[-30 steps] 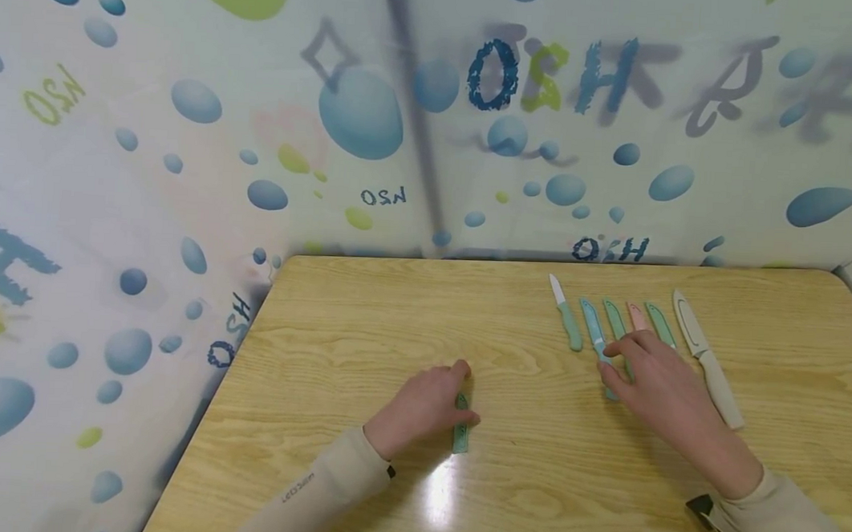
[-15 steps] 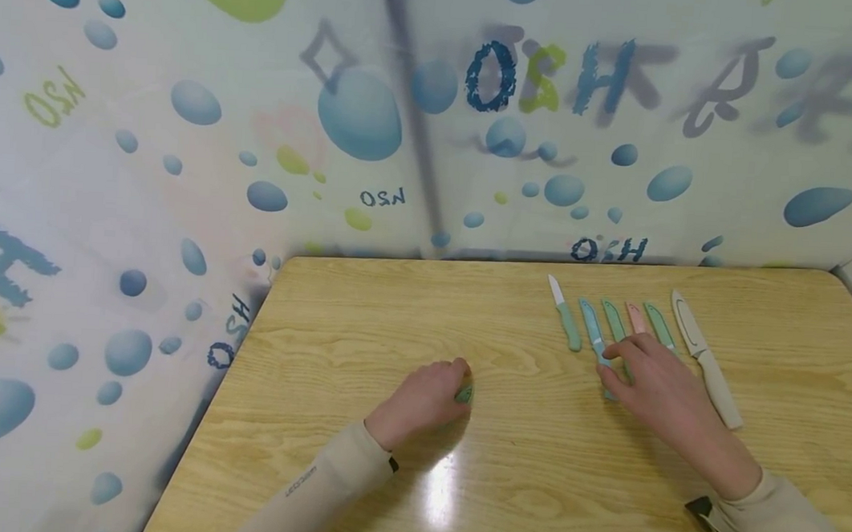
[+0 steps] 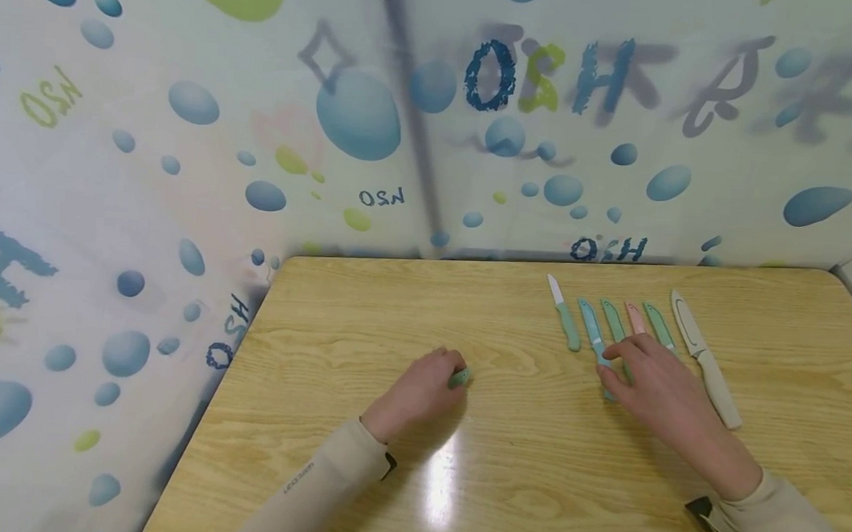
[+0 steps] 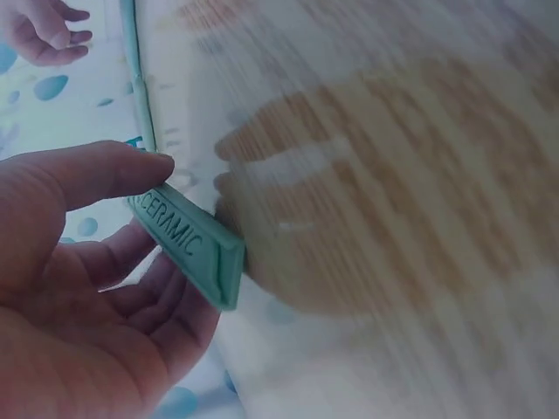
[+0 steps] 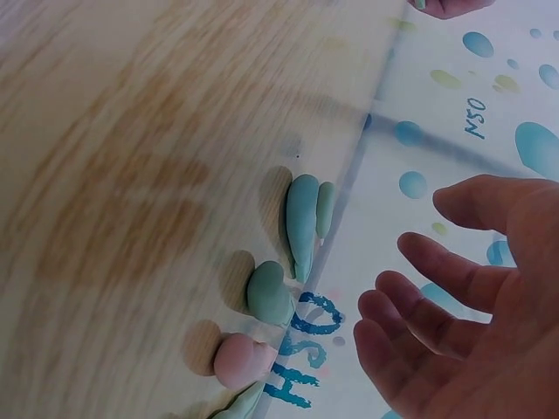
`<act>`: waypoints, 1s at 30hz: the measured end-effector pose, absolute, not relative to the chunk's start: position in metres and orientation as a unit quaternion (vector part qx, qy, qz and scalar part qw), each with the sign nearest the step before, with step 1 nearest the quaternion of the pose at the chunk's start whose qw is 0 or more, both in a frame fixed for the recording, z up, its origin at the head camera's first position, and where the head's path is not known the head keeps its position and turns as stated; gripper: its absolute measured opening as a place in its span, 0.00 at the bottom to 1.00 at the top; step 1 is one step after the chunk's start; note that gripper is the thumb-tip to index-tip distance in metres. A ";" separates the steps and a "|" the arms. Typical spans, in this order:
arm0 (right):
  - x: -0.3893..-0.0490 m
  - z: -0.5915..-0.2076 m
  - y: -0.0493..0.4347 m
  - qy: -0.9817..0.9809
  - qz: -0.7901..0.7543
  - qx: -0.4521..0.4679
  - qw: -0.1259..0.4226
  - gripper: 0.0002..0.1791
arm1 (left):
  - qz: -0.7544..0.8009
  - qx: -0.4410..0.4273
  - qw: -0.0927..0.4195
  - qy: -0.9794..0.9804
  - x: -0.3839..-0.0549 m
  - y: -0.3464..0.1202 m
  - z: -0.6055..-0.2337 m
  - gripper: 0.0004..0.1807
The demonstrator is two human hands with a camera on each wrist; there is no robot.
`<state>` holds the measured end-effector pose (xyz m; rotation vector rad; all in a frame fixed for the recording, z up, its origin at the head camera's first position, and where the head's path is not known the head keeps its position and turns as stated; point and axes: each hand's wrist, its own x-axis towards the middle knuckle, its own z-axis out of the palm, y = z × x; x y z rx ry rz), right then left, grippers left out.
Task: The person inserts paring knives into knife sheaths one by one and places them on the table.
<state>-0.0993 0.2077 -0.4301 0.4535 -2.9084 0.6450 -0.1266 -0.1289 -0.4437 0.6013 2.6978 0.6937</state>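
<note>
My left hand [image 3: 415, 390] pinches a green knife sheath [image 4: 188, 240] marked CERAMIC between thumb and fingers, just over the table. In the head view only the sheath's end [image 3: 459, 377] shows past the fingers. My right hand [image 3: 654, 386] hovers over the row of knives with loosely bent fingers and grips nothing. Beneath and around it lie a sheathed blue knife [image 3: 590, 316], a green knife [image 3: 613, 318], a pink knife [image 3: 635, 313] and another green knife [image 3: 658, 323]; the hand hides parts of their handles. Left of them lies an unsheathed knife [image 3: 570, 328] with a green handle.
A larger cream knife [image 3: 719, 390] in its sheath lies right of the row, beside my right hand. The wooden table [image 3: 366, 311] meets a patterned curtain [image 3: 416, 169] along its back and left edges.
The left hand's fingers have closed round the green sheath, which lay on the table, and have turned and moved it slightly away from me. The right hand has stayed put.
</note>
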 end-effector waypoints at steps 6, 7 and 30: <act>-0.099 -0.430 0.207 -0.965 0.214 0.144 0.056 0.13 | 0.280 0.210 0.148 0.925 -0.130 -0.132 -0.442 0.08; -0.099 -0.430 0.207 -0.965 0.214 0.143 0.054 0.13 | 0.283 0.208 0.148 0.924 -0.130 -0.132 -0.442 0.08; -0.118 -0.418 0.199 -0.964 0.223 0.140 0.029 0.15 | 0.590 0.093 0.133 0.791 -0.142 -0.131 -0.451 0.14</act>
